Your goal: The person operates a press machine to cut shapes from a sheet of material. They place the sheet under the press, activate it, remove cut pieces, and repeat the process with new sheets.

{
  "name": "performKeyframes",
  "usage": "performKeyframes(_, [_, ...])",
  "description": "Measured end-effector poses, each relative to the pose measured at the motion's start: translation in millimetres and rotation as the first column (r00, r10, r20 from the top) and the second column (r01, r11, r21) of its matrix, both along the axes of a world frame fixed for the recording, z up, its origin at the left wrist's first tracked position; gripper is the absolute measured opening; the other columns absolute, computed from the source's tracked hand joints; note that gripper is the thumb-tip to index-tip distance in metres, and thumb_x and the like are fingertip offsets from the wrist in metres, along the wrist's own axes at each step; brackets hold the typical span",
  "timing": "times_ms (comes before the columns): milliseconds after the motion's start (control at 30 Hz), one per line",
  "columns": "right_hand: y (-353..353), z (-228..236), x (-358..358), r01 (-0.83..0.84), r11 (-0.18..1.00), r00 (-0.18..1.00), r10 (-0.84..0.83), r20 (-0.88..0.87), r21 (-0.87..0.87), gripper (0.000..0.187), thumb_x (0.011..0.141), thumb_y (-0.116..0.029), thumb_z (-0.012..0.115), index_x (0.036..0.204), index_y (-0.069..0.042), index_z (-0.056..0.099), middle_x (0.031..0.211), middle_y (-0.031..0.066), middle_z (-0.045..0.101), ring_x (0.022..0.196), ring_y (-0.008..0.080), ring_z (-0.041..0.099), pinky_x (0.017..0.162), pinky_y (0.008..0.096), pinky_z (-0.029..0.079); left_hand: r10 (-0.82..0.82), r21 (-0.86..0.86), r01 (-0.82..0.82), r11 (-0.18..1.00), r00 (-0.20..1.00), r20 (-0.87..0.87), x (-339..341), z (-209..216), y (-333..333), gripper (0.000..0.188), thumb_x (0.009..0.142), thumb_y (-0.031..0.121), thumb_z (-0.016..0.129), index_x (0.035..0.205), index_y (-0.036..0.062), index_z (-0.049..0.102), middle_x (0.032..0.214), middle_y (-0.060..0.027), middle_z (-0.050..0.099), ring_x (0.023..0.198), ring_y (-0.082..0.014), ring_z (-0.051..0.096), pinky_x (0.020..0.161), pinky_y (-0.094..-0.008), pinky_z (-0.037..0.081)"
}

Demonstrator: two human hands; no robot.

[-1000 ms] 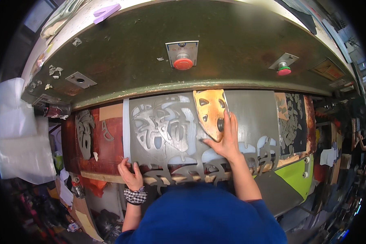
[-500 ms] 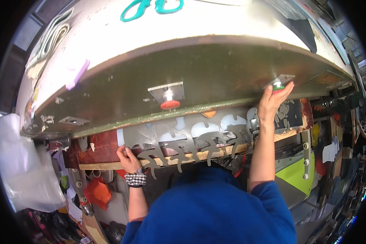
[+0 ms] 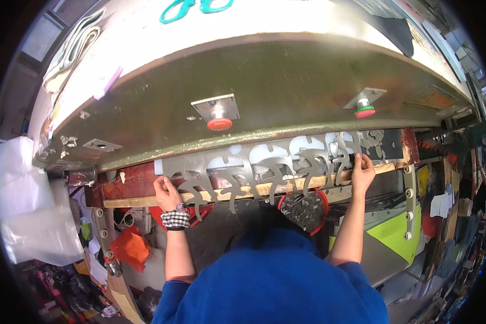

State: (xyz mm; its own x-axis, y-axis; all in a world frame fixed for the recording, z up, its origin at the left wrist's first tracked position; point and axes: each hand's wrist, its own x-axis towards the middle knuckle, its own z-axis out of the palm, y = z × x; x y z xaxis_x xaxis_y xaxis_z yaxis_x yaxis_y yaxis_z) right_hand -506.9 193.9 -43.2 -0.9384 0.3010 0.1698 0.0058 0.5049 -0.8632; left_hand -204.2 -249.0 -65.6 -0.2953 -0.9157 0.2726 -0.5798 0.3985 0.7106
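I am looking into a factory workshop. A big green press machine (image 3: 264, 92) with a red button (image 3: 220, 123) and a green button (image 3: 365, 109) fills my view, a cut grey sheet (image 3: 264, 164) lies in its mouth, and scraps, plastic bags (image 3: 32, 216) and tools crowd the floor.

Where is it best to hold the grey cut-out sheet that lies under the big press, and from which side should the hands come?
Probably at its two short ends, from the front. The grey cut-out sheet is long, thin and full of holes, so the middle would likely sag. The left hand and right hand already sit at those ends, above the wooden strip.
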Motion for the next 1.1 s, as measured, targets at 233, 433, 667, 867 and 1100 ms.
performKeyframes(233, [24.1,-1.9,28.6,-0.223,0.969,0.974,0.227,0.022,-0.109,0.031,0.094,-0.022,0.059,0.070,-0.001,0.057,0.057,-0.0010,0.053,0.054,0.0049,0.045,0.051,0.0234,0.036,-0.136,0.104,0.143,0.984,0.988,-0.076,26.3,-4.8,5.3,0.030,0.098,0.028,0.050,0.082,0.0027,0.055,0.054,-0.0079,0.054,0.045,-0.0157,0.051,0.049,-0.0319,0.042])
performKeyframes(433, [22.1,36.0,82.8,0.019,0.880,0.982,0.073,-0.175,0.474,0.030,0.089,-0.021,0.063,0.111,0.000,0.063,0.096,0.0157,0.064,0.100,0.0262,0.057,0.090,0.0375,0.044,-0.136,0.182,0.148,0.972,0.988,-0.075,78.9,1.5,40.2,0.031,0.100,0.027,0.043,0.082,0.0030,0.052,0.054,-0.0053,0.051,0.049,-0.0135,0.051,0.052,-0.0302,0.042])
performKeyframes(667, [-3.8,53.8,135.9,-0.364,0.716,0.803,0.565,-0.190,0.595,0.016,0.076,-0.007,0.070,0.089,0.000,0.064,0.098,0.0177,0.062,0.094,0.0362,0.059,0.086,0.0423,0.047,0.032,0.331,0.085,0.940,0.942,-0.333,139.2,4.4,37.3,0.022,0.101,0.022,0.044,0.108,0.0039,0.053,0.075,-0.0035,0.055,0.066,-0.0103,0.051,0.063,-0.0250,0.045])
performKeyframes(867, [-19.6,84.8,180.2,-0.389,0.822,0.827,0.510,-0.234,0.416,0.027,0.071,-0.001,0.072,0.060,-0.006,0.048,0.061,0.0086,0.052,0.055,0.0266,0.050,0.052,0.0358,0.039,-0.027,0.166,0.099,0.981,0.922,-0.386,106.7,56.0,44.6,0.019,0.099,0.018,0.049,0.109,0.0033,0.055,0.082,-0.0036,0.058,0.073,-0.0100,0.055,0.067,-0.0232,0.048])
performKeyframes(1100, [-105.5,54.1,214.5,-0.668,0.632,0.695,0.718,0.026,0.393,0.093,0.056,-0.022,0.086,0.134,-0.002,0.040,0.132,0.0301,0.033,0.124,0.0512,0.030,0.102,0.0561,0.033,-0.750,-0.005,0.756,0.654,0.647,-0.138,-49.8,83.4,129.3,0.025,0.082,0.011,0.066,0.105,0.0025,0.063,0.092,-0.0128,0.063,0.079,-0.0272,0.062,0.071,-0.0336,0.051])
